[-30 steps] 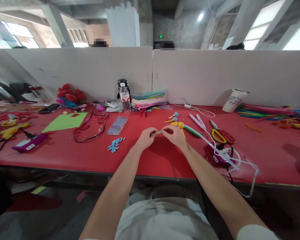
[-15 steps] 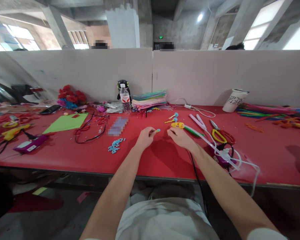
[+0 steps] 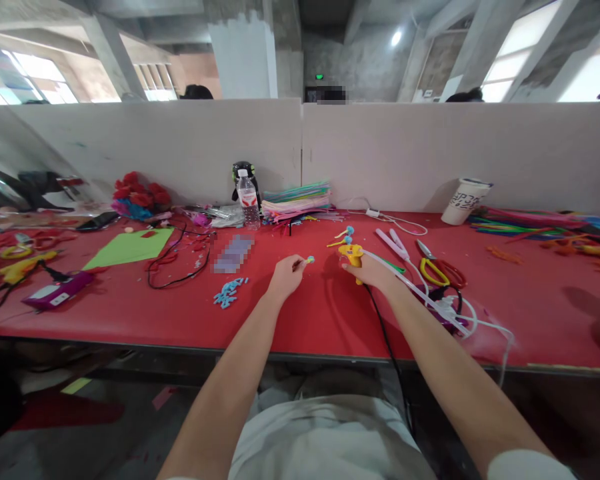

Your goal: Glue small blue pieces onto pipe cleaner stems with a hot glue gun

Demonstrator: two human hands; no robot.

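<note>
Near the middle of the red table (image 3: 300,327), my left hand (image 3: 287,275) pinches a small flower piece (image 3: 310,259) with a pale blue and yellow-green tip. To its right, my right hand (image 3: 367,270) is wrapped round a yellow glue gun (image 3: 351,251), whose dark cable runs down over the table edge. Just behind the gun lie two small blue-headed flower pieces (image 3: 349,235) with yellow stems. Left of my left hand sits a loose pile of short light blue pieces (image 3: 227,293).
At the right are scissors (image 3: 434,270), a pink hair straightener (image 3: 393,244), cables and a paper cup (image 3: 466,201). Behind stand a water bottle (image 3: 249,203) and pipe cleaner bundles (image 3: 297,201). Green paper (image 3: 127,247), a purple box (image 3: 57,291) and another glue gun (image 3: 27,265) lie left.
My right hand has taken hold of the yellow glue gun and turned it more upright. My left hand still holds the flower piece, its tip now tilted differently. The view has shifted slightly.
</note>
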